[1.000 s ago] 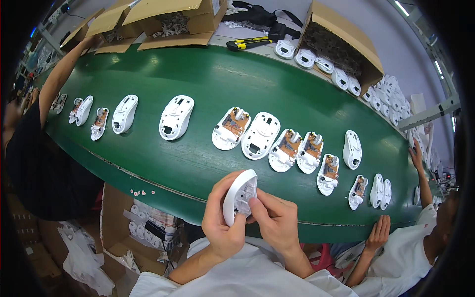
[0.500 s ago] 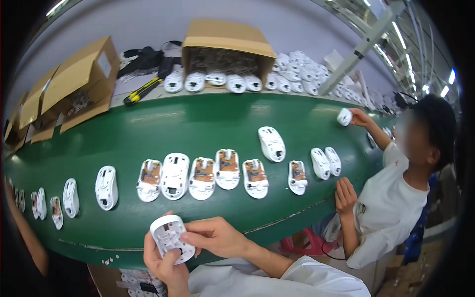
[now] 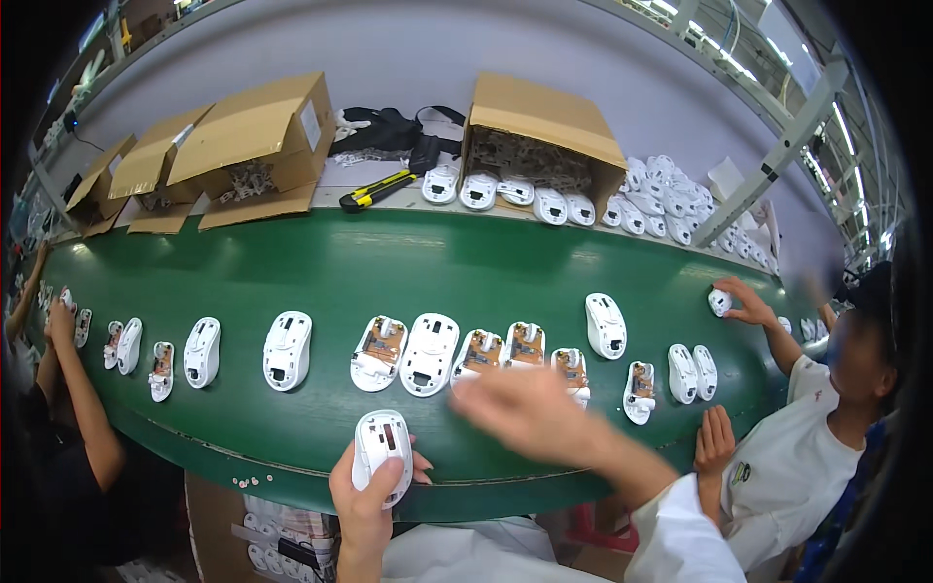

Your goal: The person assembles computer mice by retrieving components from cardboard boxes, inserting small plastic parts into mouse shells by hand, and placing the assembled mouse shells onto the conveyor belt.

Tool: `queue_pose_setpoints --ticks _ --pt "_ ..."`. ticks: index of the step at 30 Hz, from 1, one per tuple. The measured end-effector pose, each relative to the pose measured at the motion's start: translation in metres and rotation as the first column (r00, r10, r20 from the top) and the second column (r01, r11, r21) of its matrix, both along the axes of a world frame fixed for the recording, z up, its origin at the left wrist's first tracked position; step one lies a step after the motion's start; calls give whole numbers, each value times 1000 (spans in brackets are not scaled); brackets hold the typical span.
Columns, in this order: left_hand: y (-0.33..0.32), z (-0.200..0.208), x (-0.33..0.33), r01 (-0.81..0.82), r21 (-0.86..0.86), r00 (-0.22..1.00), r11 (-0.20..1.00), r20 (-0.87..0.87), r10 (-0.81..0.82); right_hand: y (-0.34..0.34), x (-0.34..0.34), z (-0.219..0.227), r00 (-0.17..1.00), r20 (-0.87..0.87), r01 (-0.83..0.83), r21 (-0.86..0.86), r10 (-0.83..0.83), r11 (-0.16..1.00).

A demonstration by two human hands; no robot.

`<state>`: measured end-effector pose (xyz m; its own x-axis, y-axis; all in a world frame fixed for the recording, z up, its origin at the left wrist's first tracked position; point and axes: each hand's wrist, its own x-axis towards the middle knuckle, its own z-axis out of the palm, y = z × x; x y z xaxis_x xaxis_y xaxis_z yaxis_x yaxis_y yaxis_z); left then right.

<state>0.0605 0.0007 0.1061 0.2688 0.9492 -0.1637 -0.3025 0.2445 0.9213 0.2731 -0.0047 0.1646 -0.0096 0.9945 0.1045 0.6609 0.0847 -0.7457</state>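
Observation:
My left hand (image 3: 362, 505) is wrapped round a white computer mouse shell (image 3: 382, 445), thumb across its lower part, with the slotted underside facing up. My right hand (image 3: 535, 413), blurred by motion, is off to the right of that shell, over the green belt. Its fingertips are close to an opened mouse half with a brown circuit board (image 3: 482, 352) and partly cover it. Beside that half lie another board-fitted half (image 3: 526, 342) and, to the left, a white mouse shell (image 3: 430, 355). My right forearm hides part of a further opened half (image 3: 570, 365).
More mouse parts lie along the green belt (image 3: 389, 262). On the shelf behind are cardboard boxes (image 3: 544, 117), a yellow-and-black cutter (image 3: 381, 188) and a heap of white shells (image 3: 656, 189). At the right a co-worker's hand (image 3: 746, 299) holds a mouse shell; another person's arm (image 3: 83, 389) reaches in at left.
The shell in my left hand showed its hollow inside; now its underside faces up. My right hand has let go of it and moved right, over the belt. The view has shifted.

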Motion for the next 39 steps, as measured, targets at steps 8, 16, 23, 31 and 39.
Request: queue_pose_setpoints --ticks 8,16,23,31,39 --pt "-4 -9 -23 112 -43 991 993 82 -108 203 179 -38 766 552 237 232 -329 943" --pt "14 -31 -39 208 134 978 969 -61 -202 248 171 -52 648 652 292 265 -394 919" --pt "21 -34 -59 156 -53 961 986 238 -139 164 73 -14 965 -201 184 53 -170 981" --pt "33 -66 -80 270 0 846 963 478 -237 39 -87 -33 727 -686 -107 -158 -32 982" --pt "33 -82 -89 251 84 937 964 228 -263 19 -133 -74 598 -771 0 -272 -218 962"
